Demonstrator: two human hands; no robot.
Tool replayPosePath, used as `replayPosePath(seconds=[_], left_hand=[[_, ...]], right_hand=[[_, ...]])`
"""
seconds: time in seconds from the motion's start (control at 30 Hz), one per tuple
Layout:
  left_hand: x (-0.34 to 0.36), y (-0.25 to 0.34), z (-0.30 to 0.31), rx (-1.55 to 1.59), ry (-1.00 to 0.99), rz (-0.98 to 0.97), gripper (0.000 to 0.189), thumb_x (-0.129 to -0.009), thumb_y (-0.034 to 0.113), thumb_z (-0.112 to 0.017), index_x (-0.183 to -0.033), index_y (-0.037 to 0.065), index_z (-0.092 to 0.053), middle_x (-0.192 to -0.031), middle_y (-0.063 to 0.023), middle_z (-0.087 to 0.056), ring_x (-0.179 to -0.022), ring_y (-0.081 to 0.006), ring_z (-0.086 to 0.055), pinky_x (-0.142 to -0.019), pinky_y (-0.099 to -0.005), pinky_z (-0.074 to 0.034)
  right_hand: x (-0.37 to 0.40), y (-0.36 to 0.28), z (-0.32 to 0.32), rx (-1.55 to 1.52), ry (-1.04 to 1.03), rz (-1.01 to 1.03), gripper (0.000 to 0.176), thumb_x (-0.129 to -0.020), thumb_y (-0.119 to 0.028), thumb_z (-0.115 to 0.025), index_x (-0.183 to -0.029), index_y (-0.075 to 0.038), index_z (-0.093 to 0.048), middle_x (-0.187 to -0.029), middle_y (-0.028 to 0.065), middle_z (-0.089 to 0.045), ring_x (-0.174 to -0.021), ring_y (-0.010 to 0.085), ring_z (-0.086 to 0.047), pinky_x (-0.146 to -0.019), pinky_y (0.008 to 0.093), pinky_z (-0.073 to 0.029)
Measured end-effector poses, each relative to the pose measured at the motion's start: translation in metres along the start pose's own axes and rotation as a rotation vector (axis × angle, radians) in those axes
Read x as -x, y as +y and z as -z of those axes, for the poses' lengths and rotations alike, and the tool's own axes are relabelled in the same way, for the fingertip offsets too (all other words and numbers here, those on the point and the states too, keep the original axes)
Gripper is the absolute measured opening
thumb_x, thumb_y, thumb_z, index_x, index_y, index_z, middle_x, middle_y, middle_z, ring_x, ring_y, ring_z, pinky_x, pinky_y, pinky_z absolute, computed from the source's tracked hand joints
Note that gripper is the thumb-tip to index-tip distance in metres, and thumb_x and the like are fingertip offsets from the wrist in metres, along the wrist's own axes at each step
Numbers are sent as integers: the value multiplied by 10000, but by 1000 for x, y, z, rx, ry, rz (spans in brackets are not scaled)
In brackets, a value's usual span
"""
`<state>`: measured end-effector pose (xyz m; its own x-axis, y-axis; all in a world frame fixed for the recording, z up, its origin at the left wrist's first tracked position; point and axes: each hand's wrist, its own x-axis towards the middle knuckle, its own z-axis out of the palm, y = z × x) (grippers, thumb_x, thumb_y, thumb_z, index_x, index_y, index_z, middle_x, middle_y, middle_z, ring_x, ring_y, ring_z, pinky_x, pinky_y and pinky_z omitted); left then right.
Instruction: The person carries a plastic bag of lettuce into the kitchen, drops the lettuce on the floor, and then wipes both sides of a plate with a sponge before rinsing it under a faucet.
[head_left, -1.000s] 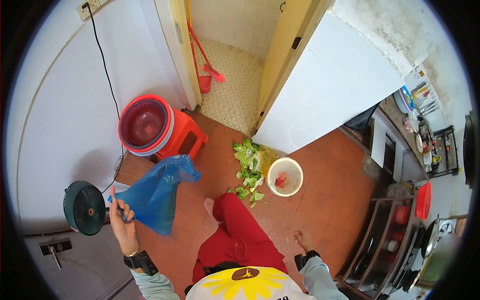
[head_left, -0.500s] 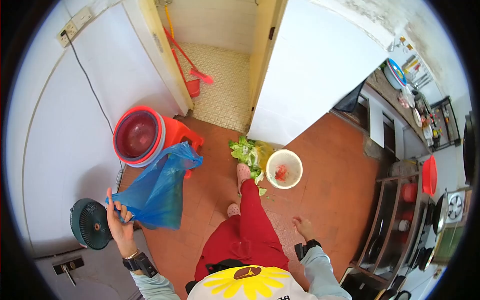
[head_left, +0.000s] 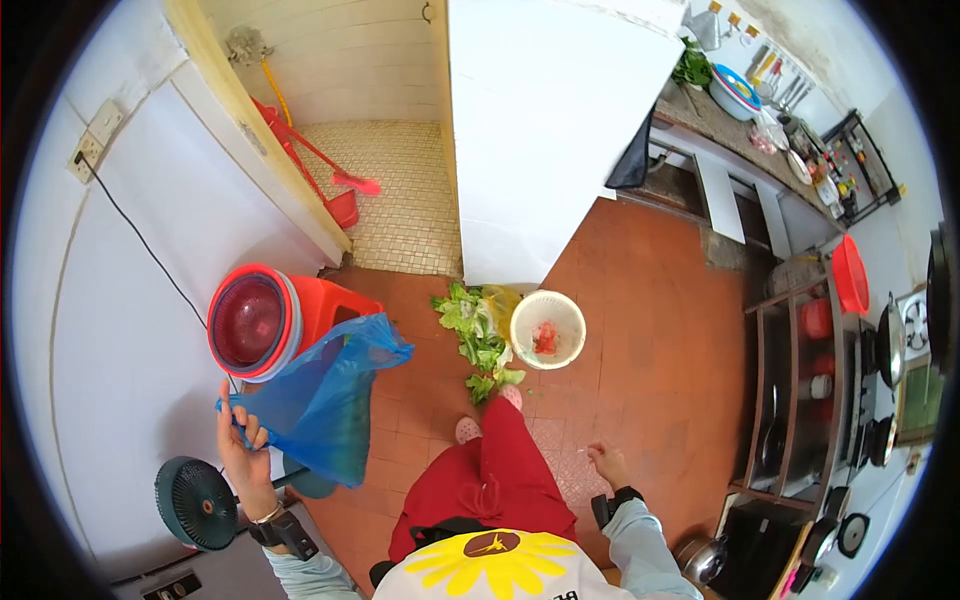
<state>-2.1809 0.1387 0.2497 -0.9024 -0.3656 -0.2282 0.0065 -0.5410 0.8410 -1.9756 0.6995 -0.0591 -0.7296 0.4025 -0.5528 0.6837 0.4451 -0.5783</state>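
Head view: the doorway (head_left: 265, 140) has slid leftward as the person turns, while the left hand (head_left: 245, 455) still grips the bag (head_left: 325, 405) by its gathered top, so it is probably mid-carry. The bag, thin, blue and crinkled, hangs before the stool (head_left: 335, 298), its contents dim. The right hand (head_left: 610, 465) looks empty, fingers loosely curled.

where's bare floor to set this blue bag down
Bare floor lies between the bucket and the shelf rack, and a narrower patch between the blue bag and the greens. Crowded: the bucket's left side, with greens and a yellow bag, and by the left wall, with red stool, stacked basins and fan.
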Motion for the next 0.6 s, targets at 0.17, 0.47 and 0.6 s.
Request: replayPosePath(seconds=[0.17, 0.47, 0.6], left_hand=[[-10, -2, -16, -47, -81, 31, 460, -994, 236, -407, -1418, 90, -306, -736, 36, -382, -532, -27, -293, -416, -177, -244], [12, 10, -32, -74, -97, -16, 456, -994, 236, -393, -1418, 92, -308, -721, 36, -370, -524, -31, -288, -411, -184, -244], [17, 11, -46, -52, -118, -20, 459, -993, 254, -406, -1412, 86, -322, -717, 38, -367, -508, -32, -273, -408, -181, -238]], right_hand=[[19, -3, -9, -52, 1, -64, 267, -828, -252, -603, -996, -53, -658, -904, 165, -676, -859, 294, -656, -757, 379, -508], [39, 34, -14, -16, -45, -126, 273, -824, -252, -605, -998, -49, -658, -880, 170, -675, -853, 301, -656, -741, 386, -507], [14, 49, -16, -66, -27, -98, 270, -824, -248, -604, -999, -49, -656, -876, 168, -676, -846, 302, -657, -733, 389, -509]])
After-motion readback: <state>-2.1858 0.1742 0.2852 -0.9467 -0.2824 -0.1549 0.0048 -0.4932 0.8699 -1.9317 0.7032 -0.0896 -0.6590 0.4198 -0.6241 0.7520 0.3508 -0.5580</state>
